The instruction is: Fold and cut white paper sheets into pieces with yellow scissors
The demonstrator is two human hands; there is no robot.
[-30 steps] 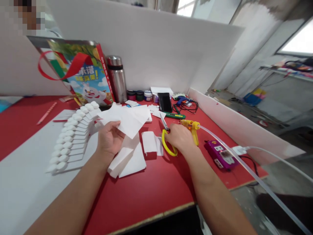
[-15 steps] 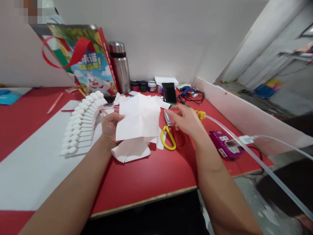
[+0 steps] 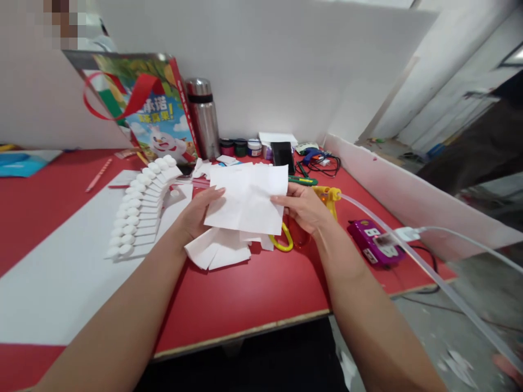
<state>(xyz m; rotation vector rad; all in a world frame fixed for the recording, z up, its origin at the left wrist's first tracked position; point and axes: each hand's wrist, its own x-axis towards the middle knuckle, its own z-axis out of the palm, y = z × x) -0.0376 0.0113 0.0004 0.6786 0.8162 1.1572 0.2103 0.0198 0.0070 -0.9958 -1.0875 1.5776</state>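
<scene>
A creased sheet of white paper (image 3: pixel 247 198) is held up between both hands above the red table. My left hand (image 3: pixel 202 209) pinches its left edge, thumb on top. My right hand (image 3: pixel 300 204) grips the right edge, thumb on the near face and fingers behind. Folded white paper pieces (image 3: pixel 220 250) lie under the sheet. Just below my right hand are scissors (image 3: pixel 288 239) with yellow and red handles, their blades hidden by the sheet. Left of my left hand stands a curved white model (image 3: pixel 141 209) with rows of white oval pieces.
A yellow glue gun (image 3: pixel 329 198) with a long clear stick lies right of my right hand, near a purple box (image 3: pixel 376 242) with a plugged-in cable. Behind are a green cutter (image 3: pixel 302 180), a phone (image 3: pixel 283 155), paint jars (image 3: pixel 241 147), a steel flask (image 3: pixel 204 120) and a gift bag (image 3: pixel 159 120).
My right hand has moved left from above the scissors and taken the sheet's right edge. The sheet has shifted slightly right and now covers the scissor blades.
</scene>
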